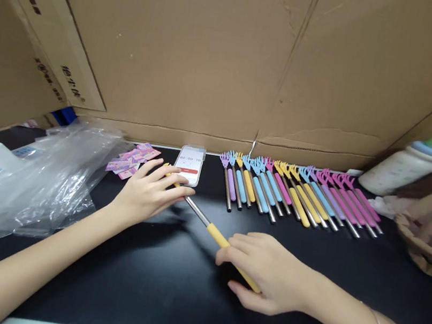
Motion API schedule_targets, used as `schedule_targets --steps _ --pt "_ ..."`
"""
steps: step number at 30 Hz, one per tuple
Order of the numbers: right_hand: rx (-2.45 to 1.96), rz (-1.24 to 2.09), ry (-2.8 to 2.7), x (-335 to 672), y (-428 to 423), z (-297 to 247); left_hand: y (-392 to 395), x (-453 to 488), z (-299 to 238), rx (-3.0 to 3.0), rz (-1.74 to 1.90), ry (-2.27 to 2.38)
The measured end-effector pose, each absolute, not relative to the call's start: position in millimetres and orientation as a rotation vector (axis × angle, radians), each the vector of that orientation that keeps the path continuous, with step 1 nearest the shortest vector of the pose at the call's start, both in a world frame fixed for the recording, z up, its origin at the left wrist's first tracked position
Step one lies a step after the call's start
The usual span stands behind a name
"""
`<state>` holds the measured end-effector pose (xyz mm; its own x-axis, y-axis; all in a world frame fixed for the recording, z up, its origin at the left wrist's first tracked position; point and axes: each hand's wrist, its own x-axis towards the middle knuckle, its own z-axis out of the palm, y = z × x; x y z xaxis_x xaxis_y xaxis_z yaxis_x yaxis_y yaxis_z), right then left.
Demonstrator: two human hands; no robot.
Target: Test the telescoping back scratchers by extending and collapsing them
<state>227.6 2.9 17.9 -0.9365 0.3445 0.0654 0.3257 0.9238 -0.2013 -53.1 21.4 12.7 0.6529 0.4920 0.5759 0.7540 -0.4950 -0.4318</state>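
A yellow back scratcher (200, 214) with a metal shaft slants across the middle of the black table, held between my two hands. My left hand (149, 190) has its fingers bent over the claw end, hiding most of the claw. Around the yellow grip at the near end, my right hand (264, 272) is closed, thumb below and fingers above. Just beyond my left fingers lies a phone (190, 161) showing a running timer. Small pink and purple printed cards (134, 159) are piled to the left of the phone.
Several more back scratchers (272, 192) in purple, blue, yellow and pink lie in a row at the back right. Clear plastic bags (51, 180) heap up on the left. A white bottle (403, 171) and a brown bag (427, 242) stand at right. Cardboard (215, 59) walls the back.
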Motion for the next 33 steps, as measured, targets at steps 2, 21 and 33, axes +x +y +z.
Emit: schedule_targets --steps 2,21,33 --pt "-0.546 0.228 -2.957 227 2 15 20 -52 11 -2.173 -0.513 -0.974" --pt "-0.689 -0.011 -2.888 238 27 12 22 -64 19 -2.209 -0.351 -0.865" --pt "-0.490 -0.416 -2.922 245 34 -7 12 -61 16 -2.246 -0.279 -0.732"
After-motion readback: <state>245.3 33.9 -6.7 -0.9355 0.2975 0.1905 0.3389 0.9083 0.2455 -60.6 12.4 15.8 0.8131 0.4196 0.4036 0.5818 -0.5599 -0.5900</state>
